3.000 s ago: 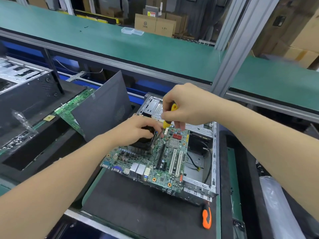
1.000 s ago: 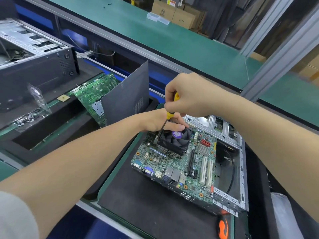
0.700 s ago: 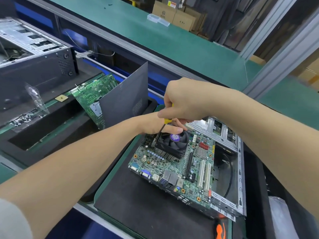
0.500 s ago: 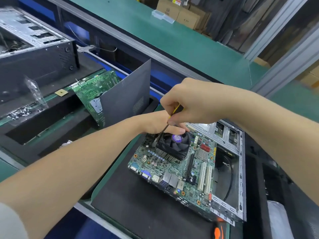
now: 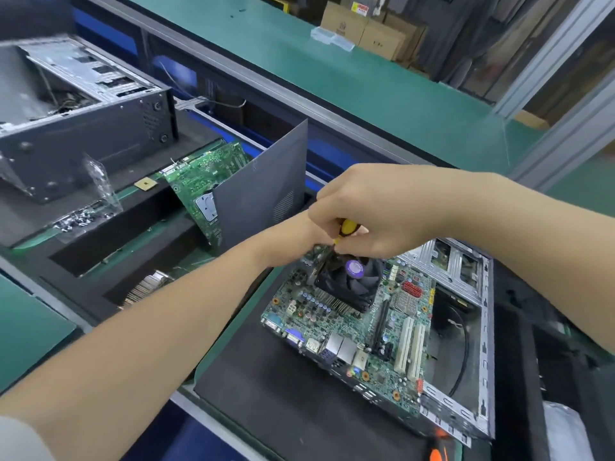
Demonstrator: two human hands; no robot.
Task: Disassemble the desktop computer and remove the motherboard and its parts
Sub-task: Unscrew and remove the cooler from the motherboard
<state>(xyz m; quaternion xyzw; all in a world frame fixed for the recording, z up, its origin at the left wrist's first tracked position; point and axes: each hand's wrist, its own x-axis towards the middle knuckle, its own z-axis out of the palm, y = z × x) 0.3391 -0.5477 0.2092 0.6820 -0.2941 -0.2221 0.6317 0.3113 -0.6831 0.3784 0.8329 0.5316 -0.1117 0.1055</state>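
Observation:
A green motherboard point(image 5: 352, 331) lies in an open metal computer case point(image 5: 479, 380) on a black mat. A black CPU fan point(image 5: 349, 284) with a purple centre label sits on the board. My right hand point(image 5: 376, 214) grips a yellow-handled screwdriver point(image 5: 346, 227), its shaft slanting down to the fan's far left corner. My left hand point(image 5: 293, 241) rests at that same corner of the fan, its fingers mostly hidden under my right hand.
A dark case side panel point(image 5: 263, 191) stands upright left of the case, with a second motherboard point(image 5: 206, 181) leaning behind it. Another computer case point(image 5: 80, 118) sits far left beside a bag of screws point(image 5: 86, 217). An orange-handled tool point(image 5: 439, 454) lies at the bottom edge.
My view has shifted a little. My right hand has turned on the screwdriver, so more of the yellow handle shows. My left hand stays at the fan's corner.

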